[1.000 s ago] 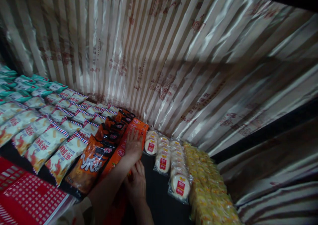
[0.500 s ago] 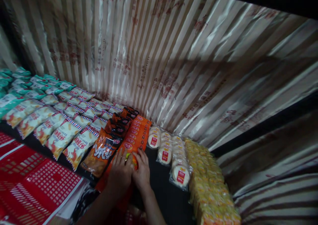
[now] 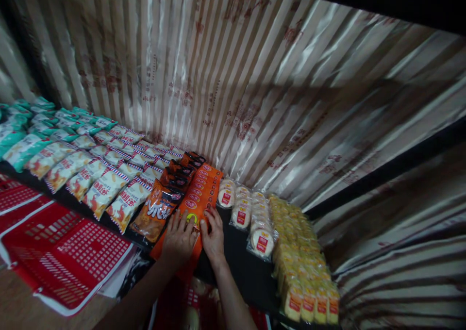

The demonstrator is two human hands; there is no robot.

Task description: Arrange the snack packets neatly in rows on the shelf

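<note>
A row of orange snack packets (image 3: pixel 199 184) leans back in overlapping order on a dark shelf. My left hand (image 3: pixel 178 239) lies on the front packet of this row, fingers stretched out and a little apart. At the packet's right edge is my right hand (image 3: pixel 214 235), its fingers extended and its thumb towards the left hand. The packet's yellow-green mark shows between the hands; much of its lower part is hidden by them. Black-and-orange snack bags (image 3: pixel 158 208) stand directly left of the row. Clear-wrapped round white crackers (image 3: pixel 262 241) are lined up to the right.
White-and-red snack bags (image 3: pixel 105 189) and green ones (image 3: pixel 24 148) fill the shelf leftward. Yellow-wrapped packs (image 3: pixel 302 257) stack at the right. A red basket (image 3: pixel 78 247) sits below the shelf's front edge. Striped sheeting (image 3: pixel 218 77) hangs behind.
The view has shifted slightly, showing more of the red basket and shelf front. My right hand has moved slightly away from the left hand, and more of the front packet's mark shows.
</note>
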